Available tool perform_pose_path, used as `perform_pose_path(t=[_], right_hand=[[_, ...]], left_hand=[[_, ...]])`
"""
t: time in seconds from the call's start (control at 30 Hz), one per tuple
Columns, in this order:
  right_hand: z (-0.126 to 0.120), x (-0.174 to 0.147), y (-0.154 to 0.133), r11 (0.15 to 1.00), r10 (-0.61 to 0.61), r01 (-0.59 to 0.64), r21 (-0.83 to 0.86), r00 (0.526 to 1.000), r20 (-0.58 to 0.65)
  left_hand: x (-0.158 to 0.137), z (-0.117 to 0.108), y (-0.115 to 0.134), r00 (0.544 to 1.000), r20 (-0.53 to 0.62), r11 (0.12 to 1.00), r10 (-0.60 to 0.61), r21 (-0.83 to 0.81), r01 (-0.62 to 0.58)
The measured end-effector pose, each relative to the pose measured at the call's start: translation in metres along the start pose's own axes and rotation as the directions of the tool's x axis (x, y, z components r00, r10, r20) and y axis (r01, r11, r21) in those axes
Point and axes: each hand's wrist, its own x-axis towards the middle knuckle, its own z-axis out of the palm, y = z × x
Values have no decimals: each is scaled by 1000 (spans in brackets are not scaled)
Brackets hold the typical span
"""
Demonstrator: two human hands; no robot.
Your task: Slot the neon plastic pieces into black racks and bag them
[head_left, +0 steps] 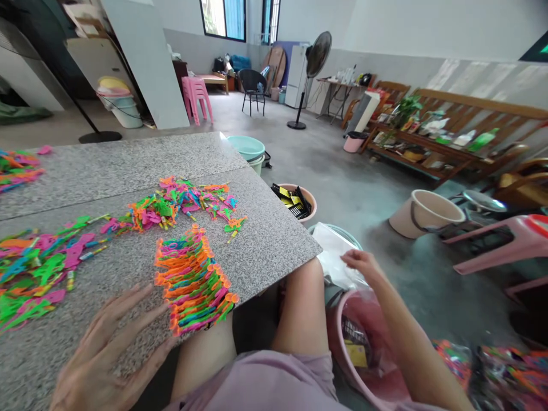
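Note:
A neat row of colourful plastic pieces with orange round ends (194,282) lies at the table's near edge. My left hand (113,348) rests beside it with fingers spread, fingertips close to the row's left side. Off to the right, my right hand (362,265) reaches over a stack of clear-white plastic bags (336,257), its fingers pinched together at the edge of a bag. The bags lie on top of a bucket. Loose pieces form a long pile (180,200) behind the row and another pile (43,268) to the left.
The grey speckled table (265,228) ends in a corner near my knee. A pink tub (338,331) stands by my right leg, with filled bags (454,362) on the floor beyond. A beige bucket (406,220), a pink stool (509,240) and a basin (246,147) stand around.

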Motion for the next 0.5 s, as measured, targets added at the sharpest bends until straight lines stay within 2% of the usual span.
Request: perform_pose_path(t=[0.03, 0.07, 0.1, 0.17, 0.23, 0.27, 0.33, 0.43, 0.47, 0.5], right_hand=[[-4, -9, -22, 959, -23, 49, 278, 995, -93], [-3, -20, -47, 870, -53, 96, 483, 993, -102], [4, -31, -74, 784, -84, 114, 610, 993, -78], [32, -54, -125, 677, -165, 77, 732, 985, 48], [69, -73, -165, 628, -258, 18, 778, 948, 186], [87, -80, -178, 597, -294, 29, 802, 938, 185], [114, -86, -194, 554, -313, 23, 832, 932, 183], [128, -83, -198, 487, -284, -48, 872, 935, 211], [128, -81, -196, 449, -283, -76, 890, 933, 223], [125, -80, -192, 405, -284, -100, 909, 931, 229]], left_hand=[[5, 6, 10, 1000, 7, 998, -26, -61, 26], [13, 15, 23, 998, 24, 990, -61, -129, 63], [22, 27, 38, 994, 62, 968, -92, -227, 104], [41, 55, 69, 965, 189, 877, -183, -412, 247], [61, 84, 91, 907, 362, 711, -215, -579, 400], [68, 95, 97, 885, 409, 620, -221, -642, 451], [78, 110, 100, 855, 456, 499, -246, -697, 515], [81, 111, 92, 831, 446, 402, -333, -730, 553], [81, 107, 88, 800, 456, 302, -390, -758, 579], [81, 103, 84, 748, 478, 150, -460, -789, 596]])
